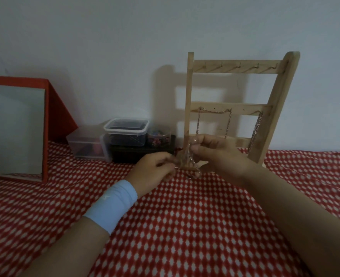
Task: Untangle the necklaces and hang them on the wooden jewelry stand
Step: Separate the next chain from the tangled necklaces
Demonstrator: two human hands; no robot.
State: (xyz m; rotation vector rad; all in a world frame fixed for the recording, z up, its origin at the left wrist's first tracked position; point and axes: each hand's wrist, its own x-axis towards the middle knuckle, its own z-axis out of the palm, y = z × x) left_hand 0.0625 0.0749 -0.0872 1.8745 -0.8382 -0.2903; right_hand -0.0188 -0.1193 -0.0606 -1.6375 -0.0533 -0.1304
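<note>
**Working a knot loose in front of the stand**

The step in hand looks like untangling: both hands are raised just above the red patterned cloth (185,226), pulling a thin chain (194,166) apart between them. The left hand (155,168), with a pale blue wristband (113,204), has its fingers pinched shut on one end of the chain; the right hand (217,154), held a little higher, has its fingers closed on the other part, and a loop dangles below (the links are too fine to show where the knot sits). Just behind stands the wooden jewelry stand (235,104), with two necklaces hung on its middle bar (231,106); the top bar's hooks (239,65) are bare. Next, I judge, the chain must be teased free, then lifted to a free hook.
</note>
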